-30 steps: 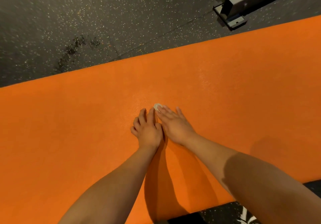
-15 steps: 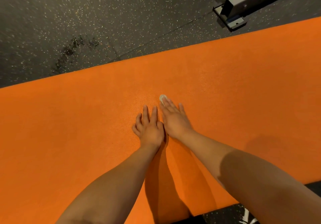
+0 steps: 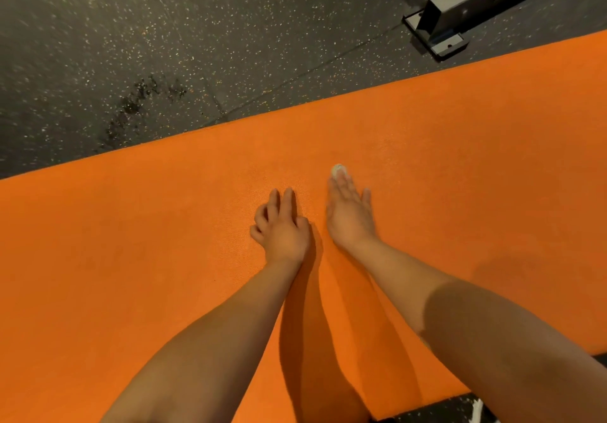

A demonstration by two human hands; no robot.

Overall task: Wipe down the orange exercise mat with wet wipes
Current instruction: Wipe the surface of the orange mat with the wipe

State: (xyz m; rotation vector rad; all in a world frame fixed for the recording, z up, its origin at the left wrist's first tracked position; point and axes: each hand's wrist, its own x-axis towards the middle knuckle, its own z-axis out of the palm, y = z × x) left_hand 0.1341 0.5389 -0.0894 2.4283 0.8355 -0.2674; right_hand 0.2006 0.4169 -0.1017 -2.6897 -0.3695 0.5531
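Wiping was underway: flat R hand [image 3: 349, 216] pressed wet wipe [image 3: 339, 170] onto orange mat [image 3: 131, 242]; L hand [image 3: 282, 225] lay loose, empty, at 9 o'clock. Next: stroke twd 12 o'clock.

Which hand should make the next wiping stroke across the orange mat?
Right: the right hand presses the wet wipe flat on the orange mat, while the left hand rests there holding nothing.

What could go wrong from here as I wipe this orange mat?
The wipe shows only as a small wad under the straight fingertips of the right hand, pressed rather than gripped, so it may slip out. So small a contact patch could leave strips of the mat unwiped. The bare left hand rests on the mat and might smear cleaned areas.
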